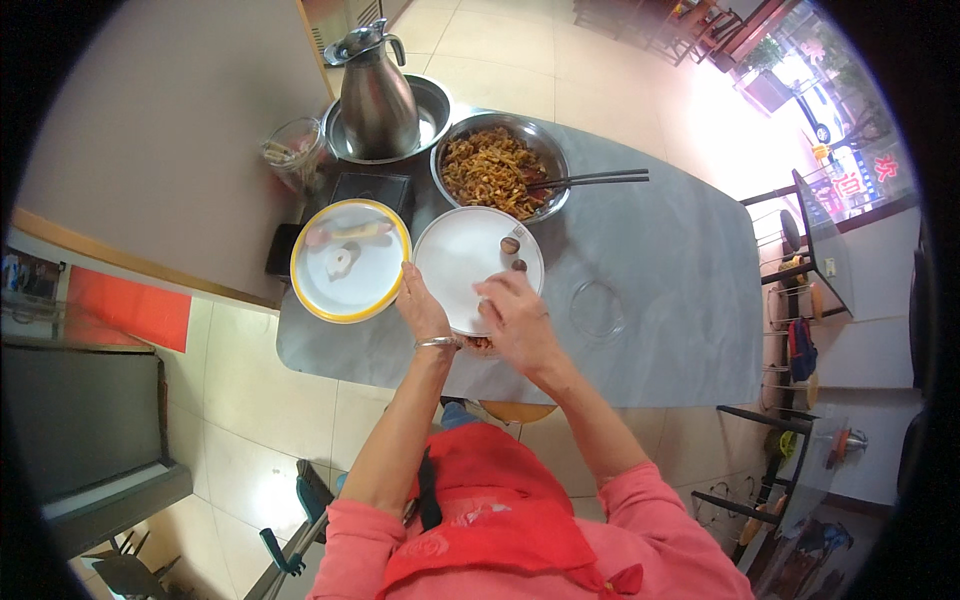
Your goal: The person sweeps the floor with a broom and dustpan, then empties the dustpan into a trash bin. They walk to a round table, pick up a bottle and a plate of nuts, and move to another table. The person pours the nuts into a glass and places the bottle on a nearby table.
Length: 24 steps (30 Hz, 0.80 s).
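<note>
My left hand (421,304) touches the right rim of a white lid with a yellow edge (341,289), beside a white plate (450,262). Whether its fingers grip the lid cannot be made out. Over the plate's lower right part is my right hand (517,319), fingers bent, with a small brown piece near the fingertips; its hold is unclear. Two small brown round pieces (510,245) lie on the plate. Behind it stands a steel bowl (561,150) of shredded brownish food (487,169), with dark chopsticks (607,178) resting across its right rim.
A steel jug (379,105) stands in a metal basin (442,101) at the back left. Beside them are a clear jar with sticks (292,154) and a black box (373,191). A clear round lid or dish (598,311) lies on the grey table (660,247). A partition (180,142) borders the left.
</note>
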Each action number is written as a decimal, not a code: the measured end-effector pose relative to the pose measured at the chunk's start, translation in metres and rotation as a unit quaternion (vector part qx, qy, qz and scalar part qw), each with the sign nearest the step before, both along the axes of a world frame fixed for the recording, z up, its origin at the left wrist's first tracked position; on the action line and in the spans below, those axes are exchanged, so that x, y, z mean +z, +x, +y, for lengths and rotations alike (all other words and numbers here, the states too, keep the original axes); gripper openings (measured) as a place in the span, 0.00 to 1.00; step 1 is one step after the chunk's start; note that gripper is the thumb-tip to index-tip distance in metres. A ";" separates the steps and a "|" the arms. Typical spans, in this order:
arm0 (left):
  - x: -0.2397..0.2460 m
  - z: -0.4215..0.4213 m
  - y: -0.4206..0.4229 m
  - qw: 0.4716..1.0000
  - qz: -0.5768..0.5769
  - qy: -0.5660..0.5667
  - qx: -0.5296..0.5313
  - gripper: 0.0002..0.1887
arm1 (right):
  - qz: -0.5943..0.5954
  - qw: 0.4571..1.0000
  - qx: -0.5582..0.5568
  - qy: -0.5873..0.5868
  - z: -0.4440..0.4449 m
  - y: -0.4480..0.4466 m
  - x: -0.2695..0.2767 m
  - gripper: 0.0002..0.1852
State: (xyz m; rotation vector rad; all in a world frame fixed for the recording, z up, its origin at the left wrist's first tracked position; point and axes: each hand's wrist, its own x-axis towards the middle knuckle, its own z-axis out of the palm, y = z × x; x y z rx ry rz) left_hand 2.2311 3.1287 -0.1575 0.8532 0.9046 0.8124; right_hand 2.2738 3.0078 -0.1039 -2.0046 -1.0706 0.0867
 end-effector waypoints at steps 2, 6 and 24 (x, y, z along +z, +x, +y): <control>0.005 -0.003 -0.001 1.000 -0.011 -0.015 0.000 0.22 | -0.034 0.997 -0.068 0.006 -0.003 0.009 0.003 0.14; 0.015 -0.010 -0.004 0.999 -0.020 -0.045 -0.009 0.23 | -0.047 0.989 -0.140 -0.030 -0.002 0.029 0.004 0.14; 0.009 -0.010 -0.060 0.998 -0.020 -0.050 -0.018 0.24 | -0.019 0.990 -0.103 0.089 -0.015 0.027 0.007 0.16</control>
